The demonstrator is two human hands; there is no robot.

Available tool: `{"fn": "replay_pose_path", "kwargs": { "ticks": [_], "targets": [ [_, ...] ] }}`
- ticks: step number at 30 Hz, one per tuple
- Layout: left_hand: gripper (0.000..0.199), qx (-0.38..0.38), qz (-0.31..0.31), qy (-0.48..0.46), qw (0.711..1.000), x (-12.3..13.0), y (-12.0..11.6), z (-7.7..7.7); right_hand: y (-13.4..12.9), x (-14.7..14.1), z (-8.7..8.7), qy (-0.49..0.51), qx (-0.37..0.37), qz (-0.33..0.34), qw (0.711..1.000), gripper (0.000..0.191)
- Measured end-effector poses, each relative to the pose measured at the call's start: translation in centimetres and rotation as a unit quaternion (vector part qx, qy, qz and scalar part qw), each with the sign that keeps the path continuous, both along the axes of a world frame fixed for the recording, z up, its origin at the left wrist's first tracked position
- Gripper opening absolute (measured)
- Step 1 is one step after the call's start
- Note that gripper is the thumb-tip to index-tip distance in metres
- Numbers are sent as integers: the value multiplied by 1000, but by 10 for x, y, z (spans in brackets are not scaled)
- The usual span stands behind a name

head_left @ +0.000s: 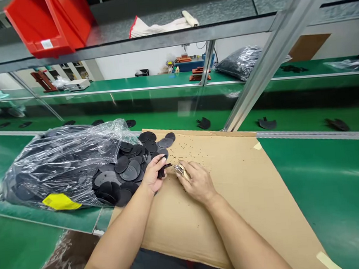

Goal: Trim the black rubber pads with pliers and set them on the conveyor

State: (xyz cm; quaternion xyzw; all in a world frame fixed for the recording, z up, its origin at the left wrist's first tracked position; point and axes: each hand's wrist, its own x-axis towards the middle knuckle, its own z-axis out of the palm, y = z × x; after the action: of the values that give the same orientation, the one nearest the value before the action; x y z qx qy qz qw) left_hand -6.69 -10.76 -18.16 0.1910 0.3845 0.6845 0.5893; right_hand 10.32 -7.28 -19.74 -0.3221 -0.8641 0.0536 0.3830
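From my end, the green surface carries a cardboard sheet reaching the far metal rail, with room rightward; the clear bag and spilled black discs crowd its left. I see the right hand gripping pliers, tips just beside the small, matte black part pinched in the left hand above the cardboard.

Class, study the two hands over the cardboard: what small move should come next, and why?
Probably close the pliers on the black part: the left hand holds it, the right hand points the tool's tip towards it, and dark specks dot the cardboard, suggesting trimming.
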Motion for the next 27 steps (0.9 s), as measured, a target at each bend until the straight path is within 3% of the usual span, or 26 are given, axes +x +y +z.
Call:
{"fn": "replay_pose_path", "kwargs": {
  "ticks": [17,22,27],
  "targets": [
    [53,10,0,19,1000,-1,-1,-2,-1,2,4,-56,17,5,998,35],
    [51,2,17,31,999,-1,0,-2,-2,0,2,-60,-28,-11,998,36],
    [54,19,13,44,999,1,-3,1,-2,-2,1,41,-109,-18,993,34]
  ]
}}
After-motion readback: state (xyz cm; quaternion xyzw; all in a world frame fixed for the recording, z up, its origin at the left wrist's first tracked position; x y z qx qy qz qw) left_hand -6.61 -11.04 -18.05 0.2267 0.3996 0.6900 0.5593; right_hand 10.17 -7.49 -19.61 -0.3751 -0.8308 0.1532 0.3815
